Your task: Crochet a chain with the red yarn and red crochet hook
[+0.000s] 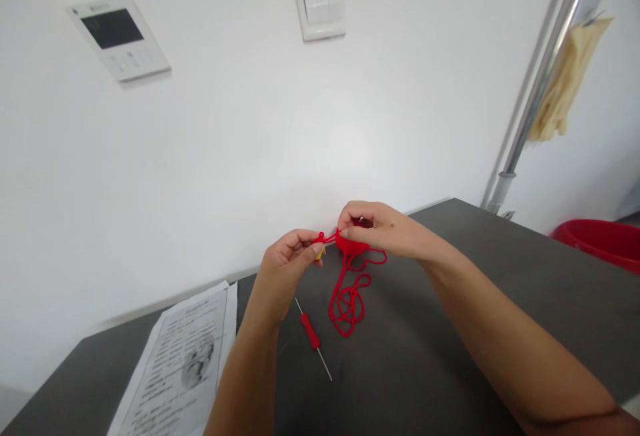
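Observation:
My left hand (293, 253) pinches a small piece of red and yellow yarn work (319, 244) between thumb and fingers. A short stretch of red yarn (330, 239) runs from it to my right hand (373, 226), whose thumb and fingertips are closed on the strand. Behind and below the right hand sits a ball of red yarn (351, 245), partly covered by the fingers. Loose loops of red yarn (352, 306) trail from it over the dark table. Nearer to me lies a crochet hook (310, 331) with a red grip and thin metal ends, touched by neither hand.
Printed sheets (185, 356) lie on the dark table (400, 363) left of my forearm. A white wall with a switch panel (320, 6) and an intercom (123, 39) rises behind. At right are a metal pole (545, 83), hanging yellowish gloves (565, 83) and a red tub (595, 239).

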The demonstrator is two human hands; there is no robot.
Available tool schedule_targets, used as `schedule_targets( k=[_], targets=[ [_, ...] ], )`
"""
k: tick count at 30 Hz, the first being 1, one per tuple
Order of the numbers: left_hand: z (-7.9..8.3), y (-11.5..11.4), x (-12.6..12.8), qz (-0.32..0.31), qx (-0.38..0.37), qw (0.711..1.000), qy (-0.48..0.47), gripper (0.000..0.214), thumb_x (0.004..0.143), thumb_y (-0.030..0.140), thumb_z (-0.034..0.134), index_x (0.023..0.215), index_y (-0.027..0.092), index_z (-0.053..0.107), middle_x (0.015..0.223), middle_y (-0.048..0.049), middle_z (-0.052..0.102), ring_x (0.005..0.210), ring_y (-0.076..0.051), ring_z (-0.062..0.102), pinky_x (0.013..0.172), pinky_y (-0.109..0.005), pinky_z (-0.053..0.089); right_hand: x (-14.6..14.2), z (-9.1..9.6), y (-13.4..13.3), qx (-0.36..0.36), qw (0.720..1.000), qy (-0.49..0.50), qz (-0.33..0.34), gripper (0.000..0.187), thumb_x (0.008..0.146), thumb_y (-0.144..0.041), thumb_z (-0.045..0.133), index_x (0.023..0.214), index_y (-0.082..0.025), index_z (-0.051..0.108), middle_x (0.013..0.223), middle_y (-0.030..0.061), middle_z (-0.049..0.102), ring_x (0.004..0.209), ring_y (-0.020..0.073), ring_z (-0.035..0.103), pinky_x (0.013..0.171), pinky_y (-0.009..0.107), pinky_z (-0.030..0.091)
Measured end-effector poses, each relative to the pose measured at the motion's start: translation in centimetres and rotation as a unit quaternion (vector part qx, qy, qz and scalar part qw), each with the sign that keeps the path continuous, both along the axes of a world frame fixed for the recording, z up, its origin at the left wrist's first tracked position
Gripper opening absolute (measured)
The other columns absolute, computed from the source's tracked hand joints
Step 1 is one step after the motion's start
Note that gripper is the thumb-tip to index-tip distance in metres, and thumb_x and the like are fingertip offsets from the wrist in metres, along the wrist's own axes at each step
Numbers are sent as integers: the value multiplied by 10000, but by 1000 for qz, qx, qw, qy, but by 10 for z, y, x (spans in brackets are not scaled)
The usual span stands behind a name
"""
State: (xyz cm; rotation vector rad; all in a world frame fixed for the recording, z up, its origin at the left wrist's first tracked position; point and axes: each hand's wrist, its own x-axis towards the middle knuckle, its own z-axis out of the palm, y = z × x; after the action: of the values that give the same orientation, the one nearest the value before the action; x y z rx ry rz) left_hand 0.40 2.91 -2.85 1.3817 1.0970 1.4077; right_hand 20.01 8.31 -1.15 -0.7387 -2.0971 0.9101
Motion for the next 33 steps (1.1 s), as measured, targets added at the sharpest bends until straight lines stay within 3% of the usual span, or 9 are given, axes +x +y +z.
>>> schedule_targets(
  k=[6,10,12,15,20,24,28,31,33],
  targets=[
    [-1,0,2,7,11,1000,23,133,747,292,759,757,176,696,634,36,621,620,-116,549,646,-257,417,-4,-3,0,107,994,-12,-16,78,816,-147,532,771,-185,582,860,30,559,772,164,504,701,291,397],
    [-1,2,0,25,17,999,28,129,759,286,735,743,174,674,634,37,612,609,-115,535,639,-263,406,-2,-3,2,134,990,10,-50,109,862,-168,500,773,-184,561,900,53,584,831,179,524,766,312,409],
    [-2,3,-1,29,17,999,33,127,766,288,727,748,175,673,634,36,612,608,-118,535,641,-267,405,0,-2,2,99,994,22,-42,171,913,-231,476,788,-178,580,882,52,597,819,178,535,768,316,408],
    [-4,5,-1,26,19,998,48,125,786,297,701,763,176,683,637,31,621,618,-125,541,655,-276,407,2,1,0,-14,998,57,8,289,963,-364,466,822,-166,622,790,27,595,734,161,522,703,299,401],
    [-4,7,-3,46,30,996,67,121,796,297,683,759,183,669,620,40,598,619,-123,529,653,-273,393,4,-1,2,-171,968,156,95,266,859,-416,676,862,-150,685,788,27,659,687,138,544,671,273,418],
    [-2,7,-7,56,35,996,59,142,767,303,717,731,182,651,623,40,579,620,-120,512,638,-265,383,4,-2,4,-195,934,280,109,179,800,-310,745,767,-152,667,781,21,672,695,114,583,684,240,461],
    [-1,6,-8,51,28,998,40,137,750,282,730,714,176,653,615,38,574,606,-112,499,632,-258,376,2,-1,4,-231,908,328,123,210,813,-298,737,732,-167,595,709,7,667,646,110,623,638,228,497],
    [2,4,-6,15,9,1000,3,155,737,274,743,676,167,648,587,34,563,581,-104,481,604,-252,365,0,-2,6,-240,911,315,115,218,844,-348,681,777,-192,546,684,1,678,525,102,578,481,207,431],
    [4,1,-5,-32,-17,999,-40,186,719,284,766,654,162,642,556,33,543,554,-101,465,573,-247,360,-3,-5,9,-213,930,289,75,228,888,-389,592,784,-213,493,629,-26,646,407,77,446,388,196,307]
  ],
)
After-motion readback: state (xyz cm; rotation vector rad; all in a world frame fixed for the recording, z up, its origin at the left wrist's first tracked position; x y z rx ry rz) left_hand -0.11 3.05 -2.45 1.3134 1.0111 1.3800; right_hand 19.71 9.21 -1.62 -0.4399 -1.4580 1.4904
